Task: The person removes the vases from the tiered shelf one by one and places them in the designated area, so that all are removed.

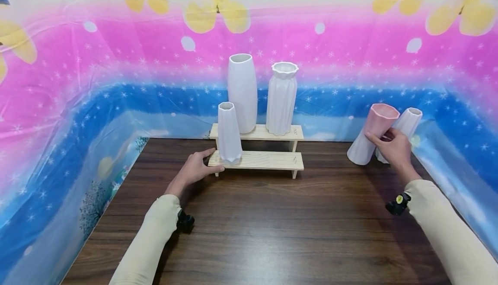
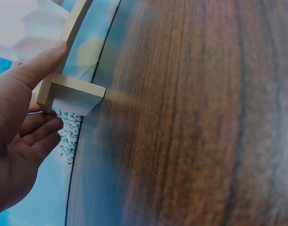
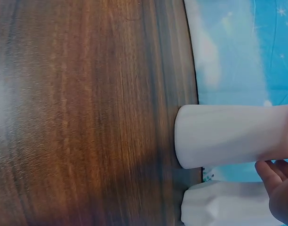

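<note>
My right hand (image 1: 394,148) grips a vase (image 1: 367,136), pink at the top and white below, round its upper part; it leans in the head view. In the right wrist view the vase's white lower part (image 3: 228,136) shows, with the fingers (image 3: 271,176) at its side. Partly hidden behind that hand is a white faceted vase (image 1: 410,120). My left hand (image 1: 194,168) holds the left end of a two-step wooden stand (image 1: 268,159), its thumb along the lower step's front edge. Beside that hand, a slim white faceted vase (image 1: 229,136) stands upright on the lower step.
On the upper step stand a tall smooth white vase (image 1: 243,94) and a white fluted vase (image 1: 282,101) with a wavy rim. The dark wood table (image 1: 264,224) reaches back to a printed cloth (image 1: 163,60) that hangs behind and along both sides.
</note>
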A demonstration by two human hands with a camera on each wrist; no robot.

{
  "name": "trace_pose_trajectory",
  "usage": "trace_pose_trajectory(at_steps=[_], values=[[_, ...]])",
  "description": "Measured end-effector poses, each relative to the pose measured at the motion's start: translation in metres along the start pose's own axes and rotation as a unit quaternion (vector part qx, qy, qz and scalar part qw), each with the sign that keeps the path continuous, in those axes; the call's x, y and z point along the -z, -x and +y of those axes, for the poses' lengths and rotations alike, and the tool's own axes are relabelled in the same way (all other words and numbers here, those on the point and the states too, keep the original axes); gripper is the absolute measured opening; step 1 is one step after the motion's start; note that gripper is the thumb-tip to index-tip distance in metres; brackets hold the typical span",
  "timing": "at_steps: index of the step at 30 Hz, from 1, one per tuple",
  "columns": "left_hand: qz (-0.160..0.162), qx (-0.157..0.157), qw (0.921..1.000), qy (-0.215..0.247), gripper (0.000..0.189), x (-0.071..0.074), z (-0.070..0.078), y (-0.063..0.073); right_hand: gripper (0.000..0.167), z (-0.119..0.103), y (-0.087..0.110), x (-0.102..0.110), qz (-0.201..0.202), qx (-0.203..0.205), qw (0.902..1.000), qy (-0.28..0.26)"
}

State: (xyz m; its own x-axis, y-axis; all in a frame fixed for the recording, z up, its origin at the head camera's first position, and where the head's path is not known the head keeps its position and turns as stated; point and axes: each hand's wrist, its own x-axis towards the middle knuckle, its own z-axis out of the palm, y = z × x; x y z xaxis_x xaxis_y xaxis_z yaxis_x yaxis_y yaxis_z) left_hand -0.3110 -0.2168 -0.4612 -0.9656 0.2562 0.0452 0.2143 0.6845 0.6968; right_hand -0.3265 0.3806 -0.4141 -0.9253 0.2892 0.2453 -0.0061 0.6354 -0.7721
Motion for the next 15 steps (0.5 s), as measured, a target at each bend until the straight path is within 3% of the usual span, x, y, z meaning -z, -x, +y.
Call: trace_pose_trajectory(at_steps=[7, 15], values=[[0.002, 0.002, 1.0, -0.001, 0.093, -0.002, -0.001, 0.0, 0.078, 0.002, 0.011, 0.005, 0.009, 0.012, 0.9999, 0.008], [0.0, 0.001, 1.0, 0.005, 0.093, -0.001, 0.0, 0.0, 0.08, -0.003, 0.03, 0.009, 0.025, -0.004, 0.9997, 0.002]])
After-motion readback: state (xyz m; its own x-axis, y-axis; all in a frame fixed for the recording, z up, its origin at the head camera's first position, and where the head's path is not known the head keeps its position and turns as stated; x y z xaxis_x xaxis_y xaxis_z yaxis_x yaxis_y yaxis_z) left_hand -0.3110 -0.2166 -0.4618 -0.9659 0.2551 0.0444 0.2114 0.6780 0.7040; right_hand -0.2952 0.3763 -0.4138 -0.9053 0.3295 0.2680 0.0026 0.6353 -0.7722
